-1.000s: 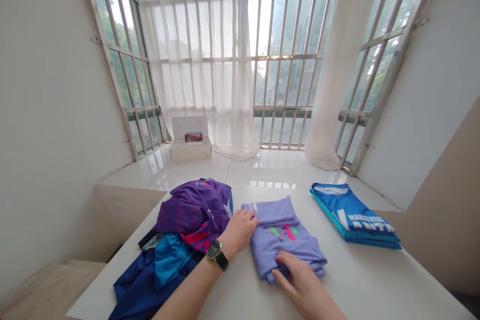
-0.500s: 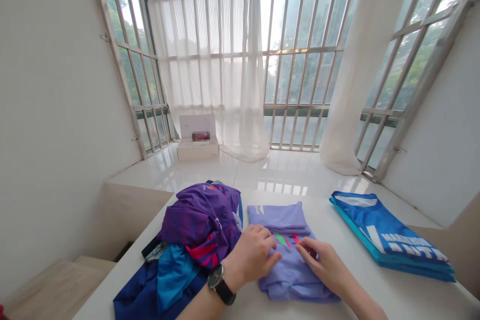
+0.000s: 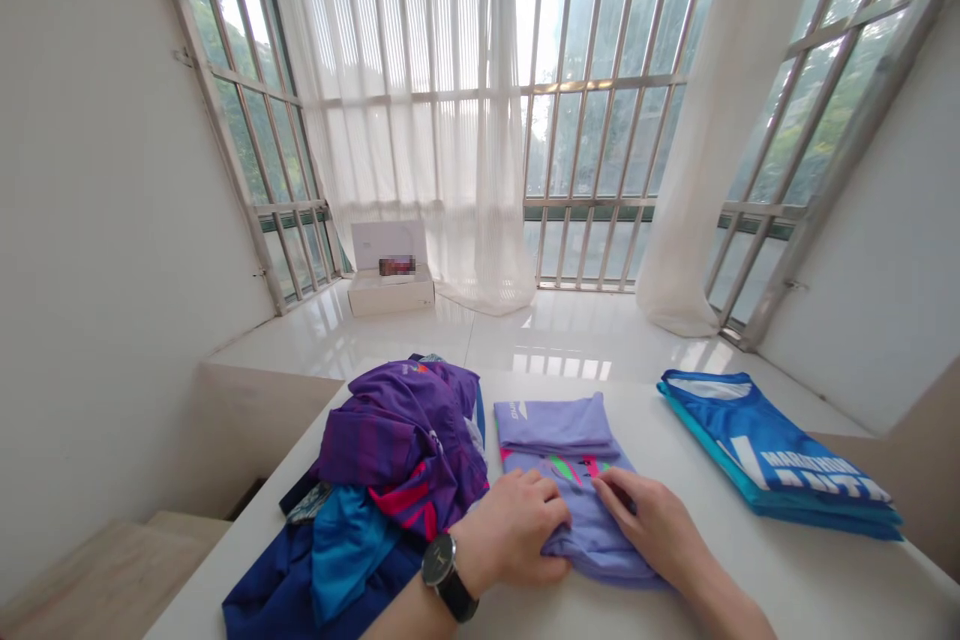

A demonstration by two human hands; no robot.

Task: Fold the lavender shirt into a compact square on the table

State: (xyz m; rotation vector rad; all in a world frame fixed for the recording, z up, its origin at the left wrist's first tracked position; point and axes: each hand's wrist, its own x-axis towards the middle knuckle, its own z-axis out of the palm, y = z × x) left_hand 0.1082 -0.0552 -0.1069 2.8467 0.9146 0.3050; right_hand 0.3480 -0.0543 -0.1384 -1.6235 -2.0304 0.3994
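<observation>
A lavender T-shirt [image 3: 559, 422], partly folded and bearing green and pink print, lies in front of me on the white table. My left hand [image 3: 521, 525], a black-strapped watch [image 3: 448, 575] on its wrist, has its fingers curled over the shirt's near left part, gripping the fabric. Across from it, my right hand [image 3: 649, 515] pinches the shirt near its right side; the fingertips are partly hidden. The shirt's far end is folded over into a flat band. Left of it rises a loose heap of clothes, a purple shirt [image 3: 397, 430] on top.
On the right lies a neat stack of folded blue shirts [image 3: 780, 455]. A teal-blue garment [image 3: 349, 540] spills from the heap near the table's left edge. An open white box [image 3: 390, 295] stands on the sill by the curtained, barred windows.
My left hand has shifted toward me and slightly right, its fingers now curled down onto the shirt's near part. My right hand stays almost in place. The view has tilted slightly.
</observation>
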